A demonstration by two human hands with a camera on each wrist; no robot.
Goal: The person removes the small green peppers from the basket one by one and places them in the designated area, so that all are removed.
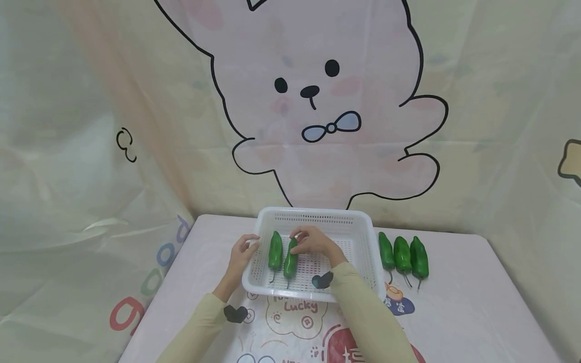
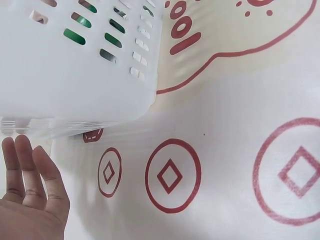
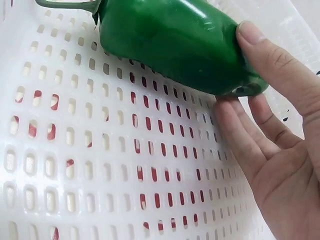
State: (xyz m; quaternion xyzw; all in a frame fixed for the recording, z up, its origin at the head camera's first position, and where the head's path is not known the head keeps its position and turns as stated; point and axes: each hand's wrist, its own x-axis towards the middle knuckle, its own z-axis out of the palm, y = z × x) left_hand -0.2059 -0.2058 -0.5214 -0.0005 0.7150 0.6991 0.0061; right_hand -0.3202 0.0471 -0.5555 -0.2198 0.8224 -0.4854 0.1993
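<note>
Between the thumb and fingers of my right hand point(image 1: 315, 241), the far end of a glossy green pepper point(image 1: 290, 264) is pinched inside a white perforated plastic basket point(image 1: 358, 275). In the right wrist view this pepper point(image 3: 170, 45) lies low over the slotted bottom, its stem pointing away from the hand point(image 3: 287, 165). A second green pepper point(image 1: 275, 252) lies to its left in the basket. My left hand point(image 1: 240, 256) is at the basket's left side. Its fairly straight fingers reach the outer wall in the left wrist view, where the basket point(image 2: 75, 90) hides any contact.
Three more green peppers, a left one point(image 1: 386, 250), a middle one point(image 1: 402, 256) and a right one point(image 1: 419, 258), lie side by side right of the basket. A printed white cloth point(image 1: 472, 297) covers the table. Behind hangs a curtain point(image 1: 490, 126) with a cartoon animal.
</note>
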